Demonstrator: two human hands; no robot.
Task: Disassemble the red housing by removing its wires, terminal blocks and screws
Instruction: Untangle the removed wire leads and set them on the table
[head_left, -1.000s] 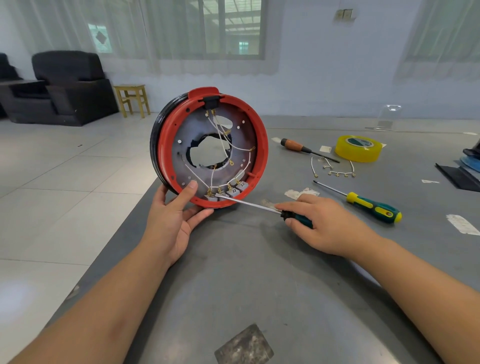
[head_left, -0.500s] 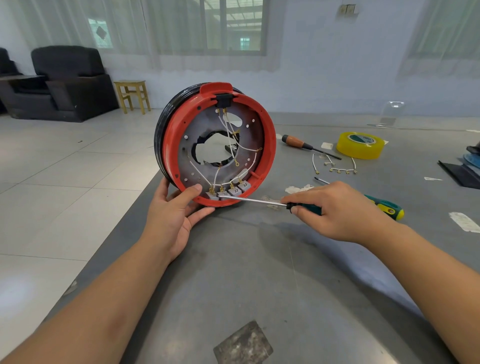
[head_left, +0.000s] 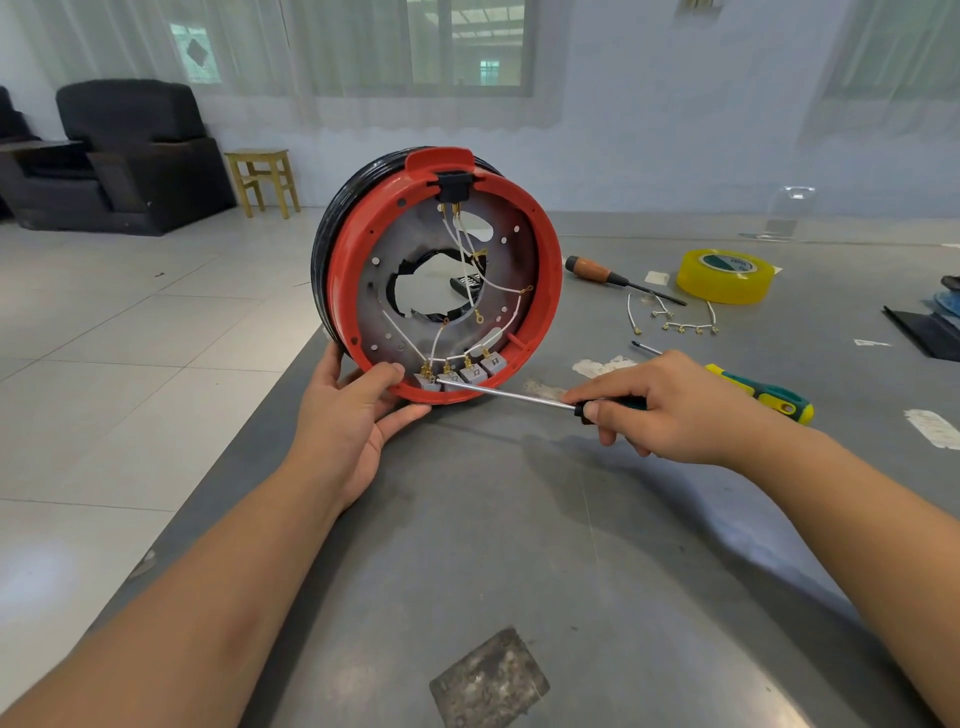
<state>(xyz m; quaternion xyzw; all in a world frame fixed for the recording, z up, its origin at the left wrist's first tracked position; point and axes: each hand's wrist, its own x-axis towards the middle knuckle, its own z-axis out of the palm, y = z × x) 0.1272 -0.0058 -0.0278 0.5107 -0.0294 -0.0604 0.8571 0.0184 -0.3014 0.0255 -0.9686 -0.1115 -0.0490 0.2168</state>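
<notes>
The round red housing (head_left: 545, 291) stands on edge on the grey table (head_left: 519, 545), its open face toward me. White wires (head_left: 470, 270) with gold lugs cross its grey inner plate. Several grey terminal blocks (head_left: 475, 371) sit in a row at the bottom rim. My left hand (head_left: 358, 415) grips the lower left rim, thumb on the inside. My right hand (head_left: 660, 410) holds a screwdriver (head_left: 511, 397) by its dark handle. The steel shaft runs left and its tip touches the leftmost terminal block.
On the table to the right lie a green-yellow screwdriver (head_left: 769, 400), an orange-handled screwdriver (head_left: 597, 273), a roll of yellow tape (head_left: 724, 275) and loose white wires (head_left: 670, 319). The table's left edge runs just beside the housing. A dark patch (head_left: 488, 675) marks the table near me.
The view has come closer and the housing has tilted slightly more upright. My right hand has lifted off the table with the screwdriver, whose tip stays at the terminal blocks.
</notes>
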